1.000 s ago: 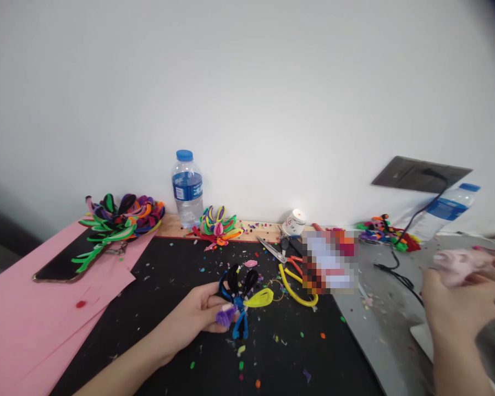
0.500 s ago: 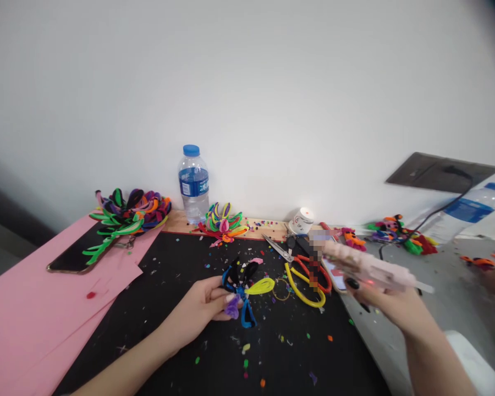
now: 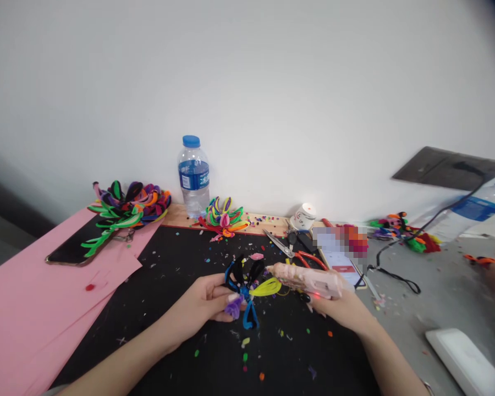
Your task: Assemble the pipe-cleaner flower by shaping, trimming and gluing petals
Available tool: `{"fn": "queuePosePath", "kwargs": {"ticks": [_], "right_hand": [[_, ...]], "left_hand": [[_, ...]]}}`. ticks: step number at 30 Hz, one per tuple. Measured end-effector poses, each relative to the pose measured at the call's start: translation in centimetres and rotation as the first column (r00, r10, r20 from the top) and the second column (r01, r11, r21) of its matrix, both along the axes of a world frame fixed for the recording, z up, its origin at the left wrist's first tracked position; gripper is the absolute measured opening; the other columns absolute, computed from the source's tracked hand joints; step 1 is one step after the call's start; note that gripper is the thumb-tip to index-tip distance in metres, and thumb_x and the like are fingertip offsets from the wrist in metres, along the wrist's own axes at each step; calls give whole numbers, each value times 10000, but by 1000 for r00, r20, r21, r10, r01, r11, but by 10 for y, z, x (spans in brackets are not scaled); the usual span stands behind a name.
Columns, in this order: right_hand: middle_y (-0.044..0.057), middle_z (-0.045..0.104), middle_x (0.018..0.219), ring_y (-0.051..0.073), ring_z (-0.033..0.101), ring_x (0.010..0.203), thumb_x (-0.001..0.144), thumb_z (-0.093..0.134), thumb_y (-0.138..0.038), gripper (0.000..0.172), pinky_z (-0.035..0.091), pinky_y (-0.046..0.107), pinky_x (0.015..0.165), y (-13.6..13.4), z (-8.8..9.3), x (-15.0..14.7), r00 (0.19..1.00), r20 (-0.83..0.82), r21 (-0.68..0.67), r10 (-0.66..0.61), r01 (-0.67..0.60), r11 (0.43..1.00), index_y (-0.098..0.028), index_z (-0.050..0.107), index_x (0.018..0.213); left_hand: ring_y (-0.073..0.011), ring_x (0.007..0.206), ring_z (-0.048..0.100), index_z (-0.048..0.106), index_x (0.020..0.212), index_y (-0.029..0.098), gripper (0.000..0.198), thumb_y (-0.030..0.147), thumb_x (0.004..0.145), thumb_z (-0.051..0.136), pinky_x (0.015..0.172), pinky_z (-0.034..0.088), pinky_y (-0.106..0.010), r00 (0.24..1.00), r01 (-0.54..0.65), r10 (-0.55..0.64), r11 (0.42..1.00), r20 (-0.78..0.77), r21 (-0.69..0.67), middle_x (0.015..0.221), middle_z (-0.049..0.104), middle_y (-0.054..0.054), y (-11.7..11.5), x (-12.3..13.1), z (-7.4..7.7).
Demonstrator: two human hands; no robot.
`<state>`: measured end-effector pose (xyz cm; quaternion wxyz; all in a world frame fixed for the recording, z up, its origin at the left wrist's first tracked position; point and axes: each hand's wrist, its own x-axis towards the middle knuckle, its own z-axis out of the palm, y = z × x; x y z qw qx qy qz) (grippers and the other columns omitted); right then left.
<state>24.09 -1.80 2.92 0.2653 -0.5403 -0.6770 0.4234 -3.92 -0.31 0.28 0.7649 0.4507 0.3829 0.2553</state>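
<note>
L hand (image 3: 206, 300): fingers closed on pipe-cleaner flower (image 3: 247, 280), pinched at purple tuft near centre. Flower sits mid-front, just over black mat (image 3: 169, 264); blue, black, yellow loops fanned out.

R hand (image 3: 343, 308): wrapped tight round pink glue gun (image 3: 309, 279), nozzle pointing L, tip right at yellow loop; actual contact, can't tell.

Behind gun: scissors (image 3: 280, 248), red handles. At wall: water bottle (image 3: 193, 176) upright, 2nd flower (image 3: 225, 217) just beside it. Far L: phone (image 3: 72, 250) on pink paper (image 3: 25, 297), w/ pipe-cleaner bundle (image 3: 127, 204) at its far end.
</note>
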Motion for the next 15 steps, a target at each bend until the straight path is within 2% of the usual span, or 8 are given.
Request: {"fn": "queuePosePath", "kwargs": {"ticks": [5,10,12,15], "right_hand": [[-9,530,494,68,411,373,707,534,-297,168,339,183,366,0,-9,7,990,-104,-116,-98,86,990,-133,525,736],[-2,513,478,54,390,369,706,541,-358,249,322,177,367,1,-15,9,995,-104,-180,-13,-6,984,-138,488,601],[-7,510,474,53,389,369,702,549,-353,235,316,172,364,1,-15,8,995,-98,-192,-4,-15,981,-132,506,637],[-15,518,485,52,387,368,706,549,-337,243,317,166,362,1,-11,5,995,-100,-204,11,-31,979,-112,546,795]], "left_hand": [[-127,716,584,573,1060,173,400,349,706,633,683,445,-233,1000,5,-5,1000,21,-21,794,667,-29,-1,0,2],[-115,685,571,589,1039,180,383,332,692,650,667,440,-223,1000,9,-8,999,22,-43,774,659,-17,-3,1,6],[-109,679,567,595,1028,180,375,331,690,652,666,439,-221,1000,2,-1,998,19,-57,779,653,-16,-3,2,8],[-91,644,552,602,1007,169,350,324,697,648,644,431,-204,999,9,-6,998,32,-66,753,635,-11,-3,2,9]]}}
